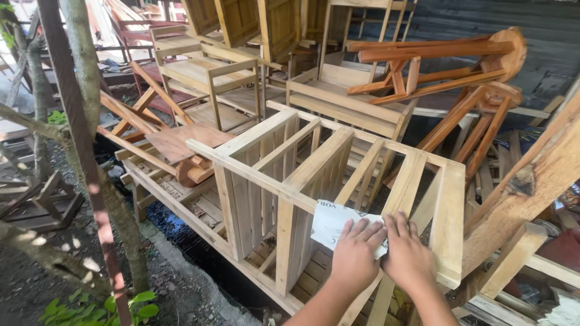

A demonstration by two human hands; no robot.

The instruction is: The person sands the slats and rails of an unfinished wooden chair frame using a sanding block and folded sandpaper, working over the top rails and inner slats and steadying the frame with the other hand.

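Outdoor woodworking yard, seen from above: unfinished chairs (208,75), stacked stools (459,66) on their sides and loose boards crowd the ground, with tree trunks (84,72) and bare soil at the left edge. Centre foreground, a pale slatted wooden frame (284,175) lies on its side across other pieces. Both hands rest on one of its upper rails. The left hand (356,253) lies flat, fingers extended and close together, pressing a sheet of sandpaper (331,224) against the rail; the right hand (408,253) lies just beside it, also open and flat, its fingers over the sheet's near edge. Neither hand is closed around anything; the sheet is held by downward palm pressure alone.

Handling, as judged from the view: the sandpaper appears thin, light and flexible, white-backed with the grit side down, and likely to curl or slip unless kept flat under the palm or folded over the rail's corner. It is best held by spreading the fingers across its back. The frame looks stiff, fairly heavy and rough-surfaced, with possible splinters; its thick outer rails (448,223) offer the firmest hold.
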